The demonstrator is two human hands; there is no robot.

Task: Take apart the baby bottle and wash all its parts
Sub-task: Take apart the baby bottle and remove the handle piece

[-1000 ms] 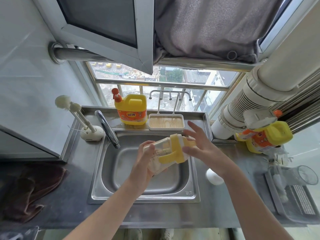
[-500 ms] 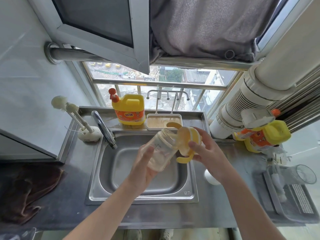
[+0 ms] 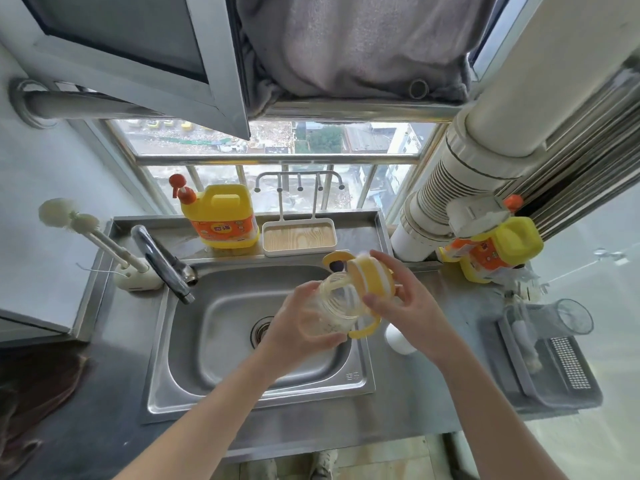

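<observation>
Above the steel sink (image 3: 194, 344) I hold a baby bottle in two pieces. My left hand (image 3: 298, 327) grips the clear bottle body (image 3: 334, 306), its open mouth tilted up and to the right. My right hand (image 3: 405, 306) grips the yellow collar with handles (image 3: 372, 278), which sits just off the bottle's mouth, one handle up at the back and one hanging low in front. The nipple is hidden behind the collar.
The tap (image 3: 162, 265) arches over the sink's left edge. A bottle brush in a stand (image 3: 104, 247) is at far left. A yellow detergent jug (image 3: 221, 216) and a small wooden tray rack (image 3: 299, 233) stand behind the sink. A white cap (image 3: 398, 339) and a grey drying tray (image 3: 561, 382) lie right.
The yellow collar has come off the bottle's mouth: my right hand turned it and drew it away to the right while my left hand tilted the clear body upward.
</observation>
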